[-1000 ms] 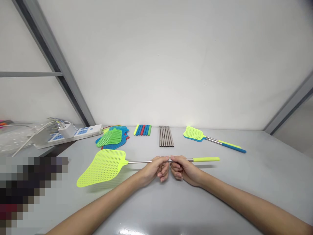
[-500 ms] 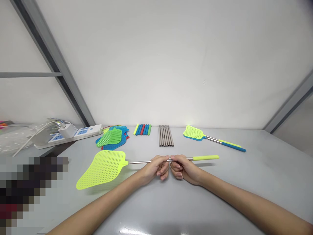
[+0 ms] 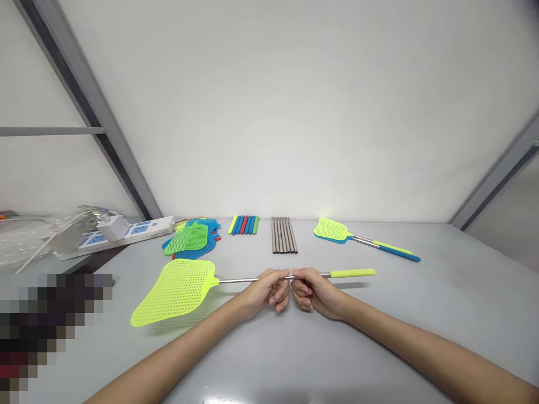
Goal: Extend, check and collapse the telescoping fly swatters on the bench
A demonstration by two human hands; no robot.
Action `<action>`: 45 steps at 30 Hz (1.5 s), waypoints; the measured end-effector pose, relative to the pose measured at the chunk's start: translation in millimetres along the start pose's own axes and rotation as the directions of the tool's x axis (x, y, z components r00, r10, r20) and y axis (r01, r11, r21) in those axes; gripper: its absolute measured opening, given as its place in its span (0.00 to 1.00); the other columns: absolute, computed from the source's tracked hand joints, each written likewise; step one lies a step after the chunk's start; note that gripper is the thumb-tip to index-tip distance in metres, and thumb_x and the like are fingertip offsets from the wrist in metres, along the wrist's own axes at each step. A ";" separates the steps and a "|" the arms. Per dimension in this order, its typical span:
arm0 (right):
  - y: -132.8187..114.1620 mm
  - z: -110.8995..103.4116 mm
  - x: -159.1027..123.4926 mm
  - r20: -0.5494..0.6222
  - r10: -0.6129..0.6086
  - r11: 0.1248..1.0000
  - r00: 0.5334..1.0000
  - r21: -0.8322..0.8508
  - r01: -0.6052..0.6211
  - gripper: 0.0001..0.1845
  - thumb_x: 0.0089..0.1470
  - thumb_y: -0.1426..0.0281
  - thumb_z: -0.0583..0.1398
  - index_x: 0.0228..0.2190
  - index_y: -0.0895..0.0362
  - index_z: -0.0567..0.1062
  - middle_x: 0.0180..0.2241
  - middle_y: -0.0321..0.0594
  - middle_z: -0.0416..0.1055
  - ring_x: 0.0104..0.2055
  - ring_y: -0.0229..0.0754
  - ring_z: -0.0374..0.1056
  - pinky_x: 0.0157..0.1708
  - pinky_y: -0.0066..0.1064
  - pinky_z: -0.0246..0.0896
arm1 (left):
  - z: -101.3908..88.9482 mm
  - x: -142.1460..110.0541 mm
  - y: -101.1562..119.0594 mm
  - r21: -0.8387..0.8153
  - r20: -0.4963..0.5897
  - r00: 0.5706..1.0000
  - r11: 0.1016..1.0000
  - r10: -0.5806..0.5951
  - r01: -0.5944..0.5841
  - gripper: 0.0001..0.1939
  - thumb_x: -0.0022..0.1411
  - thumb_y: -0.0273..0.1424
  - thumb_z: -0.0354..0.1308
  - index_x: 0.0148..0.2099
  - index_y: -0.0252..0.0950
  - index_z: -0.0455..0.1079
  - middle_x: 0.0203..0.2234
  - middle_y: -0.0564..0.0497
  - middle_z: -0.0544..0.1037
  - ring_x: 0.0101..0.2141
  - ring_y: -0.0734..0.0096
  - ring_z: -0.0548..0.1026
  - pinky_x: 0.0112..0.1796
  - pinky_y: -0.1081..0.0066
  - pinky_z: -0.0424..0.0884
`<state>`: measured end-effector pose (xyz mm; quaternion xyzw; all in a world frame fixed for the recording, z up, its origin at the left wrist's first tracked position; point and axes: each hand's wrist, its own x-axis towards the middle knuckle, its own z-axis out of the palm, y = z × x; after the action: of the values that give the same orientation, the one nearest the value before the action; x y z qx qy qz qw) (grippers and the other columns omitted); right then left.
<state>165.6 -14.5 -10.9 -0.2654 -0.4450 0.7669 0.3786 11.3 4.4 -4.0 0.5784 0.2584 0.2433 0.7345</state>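
Observation:
A yellow-green fly swatter (image 3: 177, 292) is held level above the grey table, its perforated head to the left and its yellow grip to the right. My left hand (image 3: 272, 290) pinches the thin metal shaft near its middle, thumb on top and fingers curled. Right beside it, my right hand (image 3: 310, 290) grips the same shaft close to the thicker tube by the handle. The two thumbs nearly meet; the part of the shaft under the fingers is hidden. Behind my hands lies a row of metal tubes (image 3: 284, 235).
Stacked swatter heads (image 3: 189, 238), mostly green and blue, lie at the back left. Several coloured grips (image 3: 244, 224) form a row nearby. Two put-together swatters, one yellow swatter (image 3: 330, 229) over a blue one, rest back right. A power strip (image 3: 141, 229) with cables sits far left.
Both hands keep the same hold on the swatter, which stays in place. The whole view has shifted very slightly.

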 end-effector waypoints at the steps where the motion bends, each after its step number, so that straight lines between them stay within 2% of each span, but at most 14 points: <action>1: 0.1 -0.1 0.1 0.000 -0.001 1.000 1.000 0.000 0.001 0.22 0.51 0.63 0.52 0.11 0.57 0.54 0.09 0.26 0.44 0.12 0.30 0.47 0.13 0.24 0.39 | 0.2 0.0 0.2 0.005 -0.001 1.000 1.000 0.000 0.000 0.27 0.57 0.41 0.44 0.10 0.35 0.53 0.04 0.57 0.51 0.13 0.76 0.61 0.21 0.73 0.55; 7: 1.0 0.5 0.7 0.001 -0.014 1.000 1.000 -0.009 0.014 0.22 0.50 0.63 0.52 0.11 0.58 0.55 0.09 0.26 0.44 0.12 0.30 0.48 0.13 0.24 0.41 | 0.8 -0.2 1.2 0.043 -0.014 1.000 0.999 -0.012 0.012 0.27 0.57 0.42 0.43 0.10 0.34 0.55 0.05 0.56 0.55 0.13 0.77 0.60 0.21 0.74 0.55; 20: 2.7 -0.2 0.4 -0.001 -0.040 0.998 0.999 -0.039 0.040 0.22 0.50 0.62 0.53 0.12 0.58 0.58 0.09 0.27 0.46 0.12 0.31 0.51 0.14 0.23 0.44 | -1.0 0.0 1.0 0.071 -0.014 1.000 0.997 -0.011 0.012 0.27 0.57 0.43 0.44 0.10 0.34 0.56 0.05 0.55 0.56 0.13 0.76 0.61 0.22 0.73 0.55; 45: 3.3 0.1 0.7 0.009 -0.053 0.998 0.999 -0.022 0.054 0.21 0.52 0.64 0.52 0.12 0.58 0.59 0.09 0.29 0.49 0.13 0.32 0.52 0.13 0.23 0.44 | -0.3 -0.1 1.1 -0.042 0.030 0.999 0.999 0.014 -0.013 0.26 0.57 0.40 0.45 0.12 0.33 0.58 0.06 0.56 0.56 0.14 0.75 0.63 0.22 0.73 0.57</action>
<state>164.0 -15.0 -13.9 -0.2545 -0.4621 0.7526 0.3941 11.0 4.8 -3.0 0.5684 0.2382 0.2449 0.7485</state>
